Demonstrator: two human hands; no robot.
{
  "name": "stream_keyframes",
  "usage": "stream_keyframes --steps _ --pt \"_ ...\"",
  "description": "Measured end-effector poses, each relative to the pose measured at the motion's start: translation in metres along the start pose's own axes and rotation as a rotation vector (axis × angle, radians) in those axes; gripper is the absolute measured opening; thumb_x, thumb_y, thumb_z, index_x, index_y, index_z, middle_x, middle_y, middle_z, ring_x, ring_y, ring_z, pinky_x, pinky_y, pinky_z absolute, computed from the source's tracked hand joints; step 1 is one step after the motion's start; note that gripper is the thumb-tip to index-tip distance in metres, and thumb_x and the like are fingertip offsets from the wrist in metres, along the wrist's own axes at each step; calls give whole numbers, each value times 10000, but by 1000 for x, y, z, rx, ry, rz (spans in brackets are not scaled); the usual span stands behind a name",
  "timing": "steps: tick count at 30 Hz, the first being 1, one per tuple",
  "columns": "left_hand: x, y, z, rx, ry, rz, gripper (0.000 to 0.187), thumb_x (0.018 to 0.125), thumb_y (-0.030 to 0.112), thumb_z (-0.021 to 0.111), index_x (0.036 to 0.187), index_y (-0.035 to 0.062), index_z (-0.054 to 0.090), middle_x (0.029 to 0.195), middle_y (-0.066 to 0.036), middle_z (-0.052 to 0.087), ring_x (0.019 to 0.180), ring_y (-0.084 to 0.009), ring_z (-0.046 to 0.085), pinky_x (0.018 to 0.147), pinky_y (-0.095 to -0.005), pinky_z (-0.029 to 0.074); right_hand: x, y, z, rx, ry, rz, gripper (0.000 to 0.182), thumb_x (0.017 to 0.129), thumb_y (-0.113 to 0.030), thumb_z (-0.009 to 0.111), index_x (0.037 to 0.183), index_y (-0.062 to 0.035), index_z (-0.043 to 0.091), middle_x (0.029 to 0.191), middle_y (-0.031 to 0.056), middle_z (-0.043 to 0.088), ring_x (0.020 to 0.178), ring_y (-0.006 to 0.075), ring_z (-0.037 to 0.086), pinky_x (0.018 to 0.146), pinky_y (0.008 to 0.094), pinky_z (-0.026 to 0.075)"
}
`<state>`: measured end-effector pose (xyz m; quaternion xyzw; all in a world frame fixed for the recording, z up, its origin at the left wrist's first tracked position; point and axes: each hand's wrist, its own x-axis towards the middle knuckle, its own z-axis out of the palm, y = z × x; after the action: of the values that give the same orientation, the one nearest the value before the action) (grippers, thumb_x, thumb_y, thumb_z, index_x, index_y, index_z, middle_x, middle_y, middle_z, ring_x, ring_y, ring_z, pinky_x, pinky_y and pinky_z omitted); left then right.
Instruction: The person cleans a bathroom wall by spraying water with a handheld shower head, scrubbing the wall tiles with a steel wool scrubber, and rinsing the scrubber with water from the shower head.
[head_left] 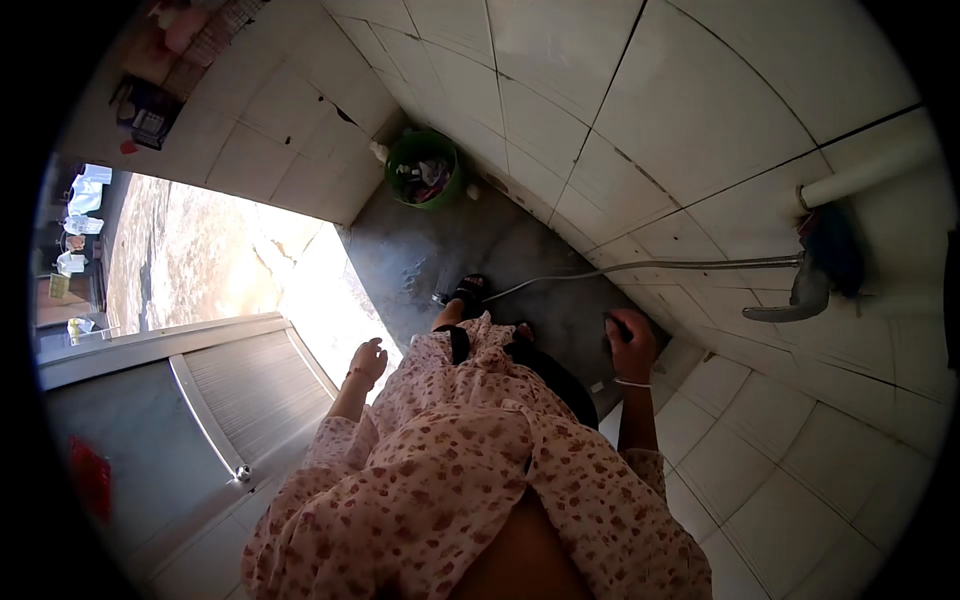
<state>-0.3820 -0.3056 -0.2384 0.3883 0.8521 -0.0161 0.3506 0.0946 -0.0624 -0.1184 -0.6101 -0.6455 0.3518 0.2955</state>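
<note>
I look down my floral dress (470, 470) at a dark wet floor (440, 250) between white tiled walls. My left hand (368, 360) hangs at my side beside the doorway, fingers loosely apart and holding nothing. My right hand (630, 345) is closed around a small dark object (614, 325) that I cannot make out. It is held low, near the tiled wall. One foot in a black sandal (468, 290) stands on the floor. A thin grey hose (620, 267) runs from near that foot to a metal tap (800, 290) on the right wall.
A green bucket (423, 168) with several small items stands in the far corner. A grey metal door (230, 400) stands open on the left, with sunlit ground (200, 260) outside. A white pipe (860, 175) juts from the wall above the tap.
</note>
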Motion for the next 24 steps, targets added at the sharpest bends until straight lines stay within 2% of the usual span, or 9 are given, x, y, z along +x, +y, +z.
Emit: stream_keyframes --steps 3,8,13,14,15,17,19,21,24 --pt "16 -8 6 -4 -29 -18 419 901 225 588 1277 39 591 1161 -211 670 1105 -355 630 964 -433 506 60 -81 4 70 43 -229 201 840 -95 725 1033 -42 706 1092 112 676 990 290 650 861 367 525" --pt "41 16 -26 -127 -120 -133 461 907 209 545 1333 33 553 1215 -225 647 1013 -376 669 912 -419 551 161 -245 -21 -268 495 -878 213 823 -70 744 1033 -76 707 1131 51 669 1029 267 604 889 394 495" --pt "108 -5 -18 -132 84 62 423 890 197 535 1266 10 595 1176 -225 667 1109 -368 634 966 -445 506 256 -375 -81 -599 1143 -1126 193 846 -114 746 1036 -95 715 1190 9 673 1081 267 578 920 400 468" --pt "132 -10 -15 22 118 233 390 900 191 520 1235 15 613 1173 -223 667 1097 -366 638 955 -447 509 274 -386 -85 -607 1210 -1097 204 864 -133 717 1062 -84 714 1250 10 652 1127 272 561 949 405 444" --pt "159 -11 -14 182 154 400 361 909 184 506 1205 19 631 1170 -221 667 1086 -365 642 944 -449 512 281 -392 -79 -667 1203 -1099 223 869 -132 704 1084 -76 708 1272 13 640 1143 273 553 959 408 436" --pt "162 34 -48 -283 370 417 283 928 129 520 1154 25 656 1154 -189 677 1053 -330 657 907 -406 529 287 -402 -46 -792 1181 -1084 260 880 -132 678 1129 -59 696 1316 18 617 1176 274 536 978 413 420" --pt "167 98 -109 -539 381 480 253 938 81 554 1160 15 656 1127 -156 694 1032 -286 667 900 -363 533 295 -374 17 -902 681 -1233 343 888 -123 630 1216 -25 653 1338 32 592 1202 243 522 1002 391 404" --pt "167 169 -171 -538 546 781 274 930 48 572 1193 16 640 1155 -132 681 1009 -222 664 879 -325 524 313 -318 70 -966 166 -1395 286 903 -129 607 1153 -12 683 1218 38 622 1157 217 537 1007 352 435" --pt "124 263 -276 -734 363 916 365 911 44 581 1275 42 599 1249 -133 629 1083 -242 620 920 -341 504 331 -299 75 -1003 70 -1406 281 911 -151 619 1148 -15 682 1176 31 632 1161 205 536 999 334 453"
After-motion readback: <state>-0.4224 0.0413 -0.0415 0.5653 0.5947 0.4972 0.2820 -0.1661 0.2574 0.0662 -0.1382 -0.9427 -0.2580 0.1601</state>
